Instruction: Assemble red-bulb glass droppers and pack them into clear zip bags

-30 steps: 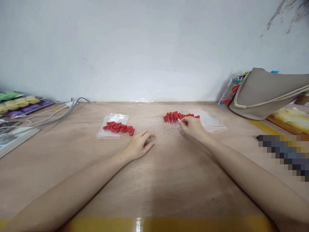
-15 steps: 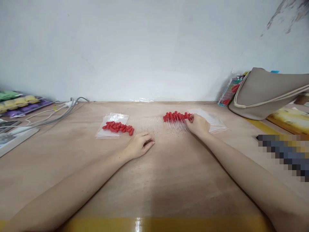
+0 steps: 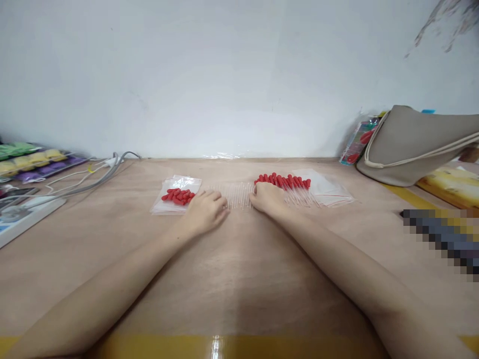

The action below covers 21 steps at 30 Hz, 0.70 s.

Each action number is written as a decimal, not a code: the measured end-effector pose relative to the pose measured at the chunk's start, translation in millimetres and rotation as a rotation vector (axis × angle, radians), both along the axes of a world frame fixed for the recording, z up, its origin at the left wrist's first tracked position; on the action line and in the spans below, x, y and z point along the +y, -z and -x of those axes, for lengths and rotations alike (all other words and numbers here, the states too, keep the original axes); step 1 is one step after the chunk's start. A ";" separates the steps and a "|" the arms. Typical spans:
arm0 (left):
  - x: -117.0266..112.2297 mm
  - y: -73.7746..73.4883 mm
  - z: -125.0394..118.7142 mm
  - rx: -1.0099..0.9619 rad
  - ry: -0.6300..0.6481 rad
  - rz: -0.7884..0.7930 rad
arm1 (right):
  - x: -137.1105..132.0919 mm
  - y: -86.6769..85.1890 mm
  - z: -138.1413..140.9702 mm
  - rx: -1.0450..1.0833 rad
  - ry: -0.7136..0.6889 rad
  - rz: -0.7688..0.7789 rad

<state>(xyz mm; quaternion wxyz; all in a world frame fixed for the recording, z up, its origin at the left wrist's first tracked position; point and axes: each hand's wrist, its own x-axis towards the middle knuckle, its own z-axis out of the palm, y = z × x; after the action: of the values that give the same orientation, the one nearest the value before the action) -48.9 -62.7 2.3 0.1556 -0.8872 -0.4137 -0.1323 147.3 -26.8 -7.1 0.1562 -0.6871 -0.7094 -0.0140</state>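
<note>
My left hand [image 3: 206, 210] rests low over the table with loosely bent, parted fingers. It lies at the right edge of a pile of red rubber bulbs [image 3: 178, 196] and hides part of it. My right hand [image 3: 267, 198] has its fingers pressed together at the right end of a row of thin clear tubes [image 3: 238, 195]; what sits between the fingertips is too small to make out. Behind and to the right of that hand, several thin tubes with red bulbs on their far ends [image 3: 295, 182] lie side by side, like droppers.
Clear plastic bags [image 3: 159, 203] lie under the loose bulbs, and more bags [image 3: 331, 188] at the right. Cables [image 3: 101, 177], a power strip [image 3: 33, 219] and coloured packets [image 3: 37, 162] are at the left. A grey-beige bag [image 3: 407, 147] stands at the right, near a blurred-out dark object [image 3: 441, 239].
My right hand has moved left from the bulb-tipped tubes to the row of clear tubes. My left hand has shifted left and slightly up to the loose bulbs, covering some.
</note>
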 end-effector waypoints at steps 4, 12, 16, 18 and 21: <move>10.9 -21.1 24.6 0.060 -0.187 0.162 | 3.5 -5.5 6.0 -0.015 0.039 0.066; 12.4 -15.4 28.4 0.086 -0.393 0.249 | 3.7 -11.3 6.0 0.018 0.040 0.153; 8.8 -14.1 20.2 0.035 -0.484 0.233 | 7.3 -11.9 5.7 0.041 0.051 0.186; 6.7 -14.4 17.5 0.021 -0.508 0.226 | 9.3 -11.8 5.5 0.051 0.055 0.204; 4.8 -14.5 14.6 0.014 -0.524 0.203 | 11.5 -11.1 5.5 0.066 0.064 0.219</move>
<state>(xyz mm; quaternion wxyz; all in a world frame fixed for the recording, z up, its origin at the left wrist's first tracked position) -63.5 -57.9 16.8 0.0976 -0.7620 -0.6390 -0.0393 141.8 -15.2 4.0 0.1029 -0.7223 -0.6790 0.0814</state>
